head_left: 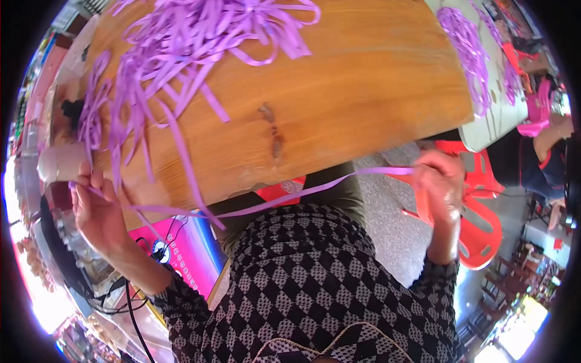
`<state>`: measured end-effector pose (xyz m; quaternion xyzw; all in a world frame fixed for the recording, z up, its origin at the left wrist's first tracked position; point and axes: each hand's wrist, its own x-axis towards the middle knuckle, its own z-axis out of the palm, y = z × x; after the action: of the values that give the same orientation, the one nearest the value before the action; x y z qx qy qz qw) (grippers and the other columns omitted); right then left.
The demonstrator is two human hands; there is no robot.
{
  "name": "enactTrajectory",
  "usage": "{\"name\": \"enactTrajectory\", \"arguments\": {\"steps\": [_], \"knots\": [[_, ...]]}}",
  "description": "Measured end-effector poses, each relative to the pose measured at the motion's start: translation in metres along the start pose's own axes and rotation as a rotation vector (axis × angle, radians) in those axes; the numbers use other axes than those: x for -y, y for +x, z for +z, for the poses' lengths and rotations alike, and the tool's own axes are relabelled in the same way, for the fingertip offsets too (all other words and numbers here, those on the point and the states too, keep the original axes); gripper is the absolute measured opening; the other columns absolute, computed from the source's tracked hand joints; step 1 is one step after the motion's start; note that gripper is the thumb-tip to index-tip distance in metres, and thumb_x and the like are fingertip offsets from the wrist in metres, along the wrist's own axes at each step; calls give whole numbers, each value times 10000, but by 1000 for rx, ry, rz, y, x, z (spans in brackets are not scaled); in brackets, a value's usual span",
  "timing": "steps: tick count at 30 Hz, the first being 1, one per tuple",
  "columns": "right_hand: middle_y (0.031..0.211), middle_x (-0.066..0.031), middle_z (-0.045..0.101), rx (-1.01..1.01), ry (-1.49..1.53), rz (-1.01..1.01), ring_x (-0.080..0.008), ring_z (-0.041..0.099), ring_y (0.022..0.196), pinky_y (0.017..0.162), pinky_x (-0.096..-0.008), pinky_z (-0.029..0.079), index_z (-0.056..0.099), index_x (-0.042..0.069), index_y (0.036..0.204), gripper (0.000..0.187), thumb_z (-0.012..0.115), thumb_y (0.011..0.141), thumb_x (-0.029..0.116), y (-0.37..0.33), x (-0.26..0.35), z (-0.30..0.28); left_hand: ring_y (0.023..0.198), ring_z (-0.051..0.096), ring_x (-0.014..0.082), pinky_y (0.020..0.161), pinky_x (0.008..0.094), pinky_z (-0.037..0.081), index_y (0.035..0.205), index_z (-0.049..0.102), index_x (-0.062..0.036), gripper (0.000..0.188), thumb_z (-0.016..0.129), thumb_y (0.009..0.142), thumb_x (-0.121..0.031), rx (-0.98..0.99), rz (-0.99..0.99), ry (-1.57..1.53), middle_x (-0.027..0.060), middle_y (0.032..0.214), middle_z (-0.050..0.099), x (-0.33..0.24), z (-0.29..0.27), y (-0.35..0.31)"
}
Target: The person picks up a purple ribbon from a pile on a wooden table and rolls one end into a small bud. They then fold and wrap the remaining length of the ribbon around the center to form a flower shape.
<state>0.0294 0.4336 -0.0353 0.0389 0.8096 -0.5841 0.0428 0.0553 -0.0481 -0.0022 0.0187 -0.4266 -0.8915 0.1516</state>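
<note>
A long purple ribbon (284, 198) stretches across in front of my body, just off the table's near edge, with a slight sag in its middle. My left hand (95, 212) is at the table's left corner, thumb and fingers pinched on the ribbon's left part. On the right, past the table edge, my right hand (439, 178) is closed around the other part; its fingertips are partly blurred. A large heap of purple ribbon strips (200, 42) lies on the wooden table (363, 78), with several strands trailing toward the near left edge.
More purple ribbon bundles (466, 54) hang over a pale table (496, 115) at the right. Red plastic chairs (481, 239) stand below it, near another person (523, 160) at the far right. A pink and blue printed panel (190, 248) and black cables (130, 308) are at my lower left.
</note>
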Motion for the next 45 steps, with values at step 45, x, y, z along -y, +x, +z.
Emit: {"name": "enactTrajectory", "arguments": {"steps": [45], "knots": [[774,-99,567,507,864,20,-207,617,660,584,-335,547,635,-36,876,79,584,816,-34,-12,11,109,683,632,249,563,332,534,785,606,62,91,669,747,9,195,-883,30,155,807,602,144,126,-59]]}}
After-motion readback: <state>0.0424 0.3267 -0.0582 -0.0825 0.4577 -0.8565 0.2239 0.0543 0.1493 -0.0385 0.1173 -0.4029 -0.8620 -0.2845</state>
